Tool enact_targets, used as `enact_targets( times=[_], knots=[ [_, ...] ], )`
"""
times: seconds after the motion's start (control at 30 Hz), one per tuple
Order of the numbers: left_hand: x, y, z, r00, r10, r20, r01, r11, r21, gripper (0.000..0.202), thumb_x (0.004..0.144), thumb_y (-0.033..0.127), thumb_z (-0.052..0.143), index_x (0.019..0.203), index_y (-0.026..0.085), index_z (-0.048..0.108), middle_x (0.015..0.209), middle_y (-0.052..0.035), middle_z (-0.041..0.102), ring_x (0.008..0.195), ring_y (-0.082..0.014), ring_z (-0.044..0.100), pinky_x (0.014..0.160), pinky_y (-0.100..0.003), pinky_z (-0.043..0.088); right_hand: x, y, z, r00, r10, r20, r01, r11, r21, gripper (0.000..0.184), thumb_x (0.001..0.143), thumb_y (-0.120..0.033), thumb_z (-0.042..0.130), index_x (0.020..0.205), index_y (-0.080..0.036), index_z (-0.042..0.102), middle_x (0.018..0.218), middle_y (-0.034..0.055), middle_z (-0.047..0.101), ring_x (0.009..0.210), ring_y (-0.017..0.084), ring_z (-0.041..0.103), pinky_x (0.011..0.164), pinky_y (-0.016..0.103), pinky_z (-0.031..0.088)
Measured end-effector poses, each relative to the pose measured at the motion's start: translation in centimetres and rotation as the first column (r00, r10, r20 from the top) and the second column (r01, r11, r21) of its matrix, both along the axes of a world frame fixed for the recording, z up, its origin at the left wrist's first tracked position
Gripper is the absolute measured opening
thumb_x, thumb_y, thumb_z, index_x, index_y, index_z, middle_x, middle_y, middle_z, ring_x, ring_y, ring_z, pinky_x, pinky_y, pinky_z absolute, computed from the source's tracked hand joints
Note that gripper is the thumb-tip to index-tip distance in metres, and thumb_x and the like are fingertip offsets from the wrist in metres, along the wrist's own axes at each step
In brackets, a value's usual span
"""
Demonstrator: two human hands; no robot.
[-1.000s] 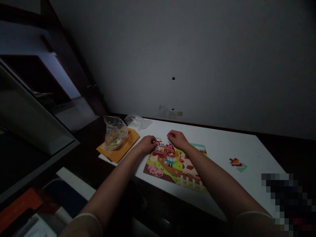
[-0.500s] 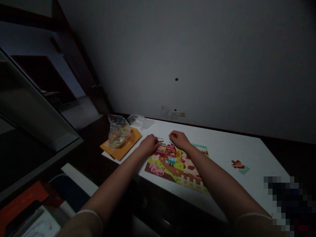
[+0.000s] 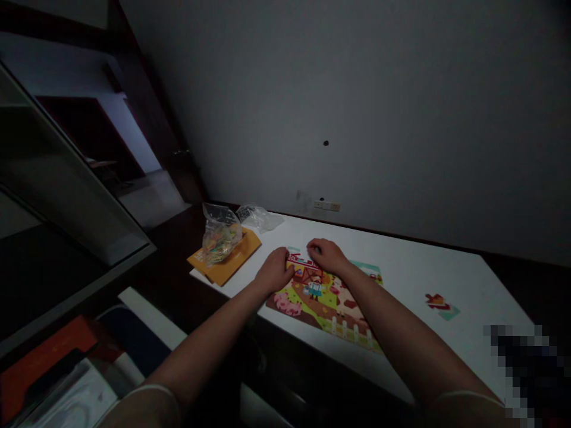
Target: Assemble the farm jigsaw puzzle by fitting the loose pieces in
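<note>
At the far left of the white table (image 3: pixel 410 267), an orange envelope (image 3: pixel 232 264) lies flat with a clear bag of coloured pieces (image 3: pixel 218 238) slumped on it and a second, crumpled clear bag (image 3: pixel 259 218) just behind. Next comes the left hand (image 3: pixel 276 270), fingers curled and pressing at the far-left corner of the farm jigsaw puzzle (image 3: pixel 328 303). The right hand (image 3: pixel 325 255) is loosely clenched, knuckles up, on the puzzle's far edge by the red barn. I cannot tell whether either hand pinches a piece. The puzzle lies flat near the table's front edge, long axis along that edge, with the barn toward the wall and the fence toward the person. It looks like thin, light card: each piece stiff, but the joined sheet likely to part if lifted, so better pressed flat or slid by its edges. Well to the right lies a loose puzzle piece (image 3: pixel 441 303).
</note>
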State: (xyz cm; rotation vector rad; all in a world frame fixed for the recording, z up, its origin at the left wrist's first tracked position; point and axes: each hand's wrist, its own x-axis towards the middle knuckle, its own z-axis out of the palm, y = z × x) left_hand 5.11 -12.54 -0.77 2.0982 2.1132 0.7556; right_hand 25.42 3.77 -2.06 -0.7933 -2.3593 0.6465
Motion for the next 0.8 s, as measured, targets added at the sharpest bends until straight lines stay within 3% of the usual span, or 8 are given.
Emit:
enact_targets(
  times=[0.07, 0.17, 0.3, 0.43, 0.6, 0.8],
  knots=[
    [0.1, -0.1, 0.0, 0.999, 0.037, -0.013, -0.037, 0.999, 0.021, 0.031, 0.094, 0.032, 0.069, 0.121, 0.018, 0.064, 0.122, -0.0150, 0.072, 0.116, -0.0333, 0.068, 0.107, -0.049, 0.056, -0.1, -0.5, 0.2, 0.992, 0.113, 0.050, -0.116, 0.991, 0.064, 0.024, 0.097, -0.027, 0.070, 0.113, -0.025, 0.088, 0.113, 0.0093, 0.084, 0.110, 0.028, 0.072, 0.101, 0.039, 0.054],
    [0.2, -0.3, 0.3, 0.999, 0.032, -0.026, -0.031, 0.999, 0.026, 0.019, 0.094, 0.034, 0.070, 0.108, 0.022, 0.064, 0.114, -0.0117, 0.072, 0.112, -0.0320, 0.067, 0.104, -0.048, 0.055, -0.4, -1.2, 0.6, 0.950, 0.243, 0.198, -0.283, 0.937, 0.207, 0.036, 0.099, -0.026, 0.070, 0.131, -0.031, 0.086, 0.137, 0.0096, 0.080, 0.128, 0.030, 0.068, 0.114, 0.045, 0.050],
    [0.4, -0.4, 0.6, 1.000, 0.018, -0.019, -0.017, 0.999, 0.034, 0.017, 0.094, 0.030, 0.069, 0.109, 0.023, 0.064, 0.115, -0.0104, 0.071, 0.112, -0.0303, 0.067, 0.104, -0.046, 0.055, -0.6, -1.6, 0.9, 0.919, 0.219, 0.326, -0.321, 0.898, 0.300, 0.043, 0.108, -0.028, 0.061, 0.146, -0.035, 0.079, 0.150, 0.0091, 0.075, 0.134, 0.032, 0.065, 0.116, 0.050, 0.048],
    [0.5, -0.6, 0.6, 1.000, 0.003, -0.008, -0.003, 0.999, 0.032, 0.015, 0.094, 0.029, 0.068, 0.107, 0.023, 0.064, 0.115, -0.0101, 0.071, 0.114, -0.0301, 0.066, 0.106, -0.045, 0.054, -0.5, -1.5, 1.0, 0.923, 0.182, 0.340, -0.290, 0.908, 0.302, 0.040, 0.110, -0.029, 0.059, 0.143, -0.034, 0.081, 0.150, 0.0077, 0.076, 0.130, 0.032, 0.067, 0.114, 0.047, 0.049],
    [0.5, -0.6, 0.8, 1.000, 0.004, 0.013, -0.004, 1.000, 0.013, 0.015, 0.095, 0.031, 0.068, 0.107, 0.023, 0.068, 0.115, -0.0113, 0.073, 0.113, -0.0307, 0.067, 0.105, -0.045, 0.055, -0.6, -1.7, 1.7, 0.916, 0.206, 0.344, -0.310, 0.909, 0.279, 0.031, 0.108, -0.027, 0.060, 0.124, -0.028, 0.087, 0.136, 0.0088, 0.083, 0.120, 0.030, 0.069, 0.106, 0.042, 0.049],
    [0.4, -0.8, 1.2, 0.999, -0.023, 0.025, 0.024, 0.999, -0.032, 0.029, 0.096, 0.032, 0.068, 0.123, 0.022, 0.076, 0.122, -0.0122, 0.077, 0.119, -0.0324, 0.069, 0.109, -0.046, 0.055, -0.3, -1.8, 2.4, 0.912, 0.228, 0.342, -0.328, 0.905, 0.271, 0.028, 0.103, -0.024, 0.062, 0.117, -0.025, 0.087, 0.118, 0.0095, 0.086, 0.113, 0.029, 0.069, 0.101, 0.040, 0.047]
  ],
)
